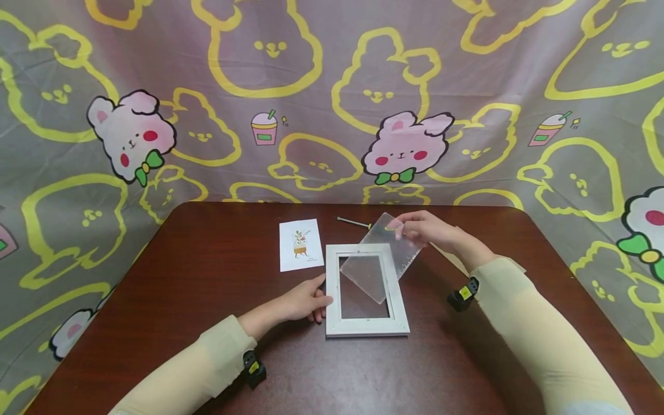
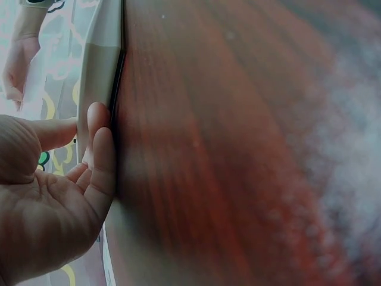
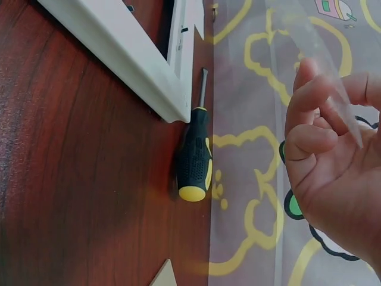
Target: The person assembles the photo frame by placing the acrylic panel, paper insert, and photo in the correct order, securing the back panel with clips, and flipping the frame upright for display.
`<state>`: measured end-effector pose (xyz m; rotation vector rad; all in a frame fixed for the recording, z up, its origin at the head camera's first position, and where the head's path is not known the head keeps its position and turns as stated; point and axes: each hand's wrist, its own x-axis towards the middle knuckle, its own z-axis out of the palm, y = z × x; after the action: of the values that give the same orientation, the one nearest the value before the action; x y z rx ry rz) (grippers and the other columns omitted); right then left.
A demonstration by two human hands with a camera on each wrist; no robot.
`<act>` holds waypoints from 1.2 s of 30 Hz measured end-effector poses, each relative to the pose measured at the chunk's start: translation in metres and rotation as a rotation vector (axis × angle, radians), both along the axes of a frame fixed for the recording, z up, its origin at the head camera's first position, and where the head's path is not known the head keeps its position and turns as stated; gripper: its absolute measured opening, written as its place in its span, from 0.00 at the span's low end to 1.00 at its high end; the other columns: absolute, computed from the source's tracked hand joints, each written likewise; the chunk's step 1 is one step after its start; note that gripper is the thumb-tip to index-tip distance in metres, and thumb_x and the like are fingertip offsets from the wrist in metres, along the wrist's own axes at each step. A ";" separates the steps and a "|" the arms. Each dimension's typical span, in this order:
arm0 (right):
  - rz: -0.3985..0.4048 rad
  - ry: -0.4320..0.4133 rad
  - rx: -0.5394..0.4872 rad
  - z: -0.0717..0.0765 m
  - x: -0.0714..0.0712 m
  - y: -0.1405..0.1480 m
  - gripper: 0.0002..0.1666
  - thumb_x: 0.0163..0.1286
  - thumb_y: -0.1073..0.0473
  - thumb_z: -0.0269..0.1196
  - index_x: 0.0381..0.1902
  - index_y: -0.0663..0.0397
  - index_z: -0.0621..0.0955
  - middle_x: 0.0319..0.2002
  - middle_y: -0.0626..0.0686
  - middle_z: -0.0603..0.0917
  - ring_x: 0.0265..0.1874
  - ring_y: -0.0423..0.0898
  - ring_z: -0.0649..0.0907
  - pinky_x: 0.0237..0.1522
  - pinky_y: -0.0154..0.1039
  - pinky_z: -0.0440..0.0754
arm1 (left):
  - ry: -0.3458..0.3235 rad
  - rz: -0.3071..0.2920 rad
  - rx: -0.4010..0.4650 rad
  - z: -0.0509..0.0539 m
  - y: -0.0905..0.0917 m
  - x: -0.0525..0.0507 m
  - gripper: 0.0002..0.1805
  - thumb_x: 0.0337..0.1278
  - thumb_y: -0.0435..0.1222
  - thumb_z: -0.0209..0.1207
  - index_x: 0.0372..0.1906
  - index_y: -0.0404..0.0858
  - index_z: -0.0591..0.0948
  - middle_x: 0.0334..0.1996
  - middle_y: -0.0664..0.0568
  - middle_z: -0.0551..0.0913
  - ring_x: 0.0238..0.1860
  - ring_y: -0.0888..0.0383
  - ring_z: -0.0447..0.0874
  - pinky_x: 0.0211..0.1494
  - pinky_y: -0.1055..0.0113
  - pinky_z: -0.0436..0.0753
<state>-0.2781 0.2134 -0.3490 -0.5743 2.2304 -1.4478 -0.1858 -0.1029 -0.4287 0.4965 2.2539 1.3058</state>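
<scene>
A white picture frame (image 1: 367,327) lies on the brown table, its dark opening facing up. My left hand (image 1: 302,300) grips its left side, thumb (image 2: 59,132) on the top face and fingers along the outer edge. My right hand (image 1: 430,227) pinches a clear plastic sheet (image 1: 381,242) by its upper right end. The sheet is tilted and turned at an angle to the frame, its lower corner over the opening. In the right wrist view the sheet (image 3: 321,56) shows nearly edge-on between thumb and fingers.
Left of the frame lies a white card (image 1: 301,262) with a printed plant. A screwdriver (image 3: 194,152) with a black and yellow handle lies behind the frame. Beneath the right forearm is a thin beige board (image 1: 450,257), partly hidden. A patterned curtain (image 1: 311,115) hangs behind the table.
</scene>
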 end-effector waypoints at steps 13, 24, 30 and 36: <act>-0.038 0.083 0.135 0.008 -0.024 -0.014 0.18 0.71 0.61 0.60 0.55 0.65 0.79 0.36 0.55 0.82 0.32 0.51 0.76 0.35 0.43 0.76 | -0.005 0.004 -0.010 0.000 0.000 -0.002 0.37 0.69 0.31 0.53 0.72 0.21 0.47 0.17 0.50 0.79 0.17 0.60 0.78 0.21 0.67 0.78; 0.014 0.170 0.219 0.005 -0.026 -0.049 0.16 0.72 0.63 0.58 0.55 0.61 0.80 0.39 0.54 0.82 0.35 0.50 0.77 0.33 0.40 0.74 | -0.001 0.010 -0.002 0.003 0.002 -0.001 0.37 0.69 0.30 0.53 0.73 0.23 0.48 0.16 0.50 0.78 0.16 0.60 0.77 0.20 0.67 0.77; 0.027 0.150 0.212 -0.006 -0.024 -0.061 0.15 0.72 0.63 0.59 0.53 0.61 0.82 0.34 0.55 0.81 0.30 0.49 0.76 0.29 0.39 0.73 | -0.002 0.006 0.002 0.001 0.002 0.000 0.37 0.69 0.31 0.52 0.73 0.22 0.48 0.16 0.50 0.78 0.16 0.60 0.77 0.20 0.67 0.77; 0.031 0.141 0.207 -0.015 -0.022 -0.065 0.15 0.72 0.63 0.59 0.53 0.60 0.82 0.39 0.56 0.83 0.35 0.50 0.78 0.36 0.40 0.77 | -0.006 0.006 -0.001 0.000 0.001 0.001 0.37 0.69 0.31 0.53 0.73 0.22 0.48 0.17 0.50 0.78 0.16 0.61 0.77 0.20 0.68 0.77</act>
<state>-0.3004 0.1487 -0.3641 -0.6564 2.4317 -1.1744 -0.1852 -0.1017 -0.4286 0.4852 2.2530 1.3074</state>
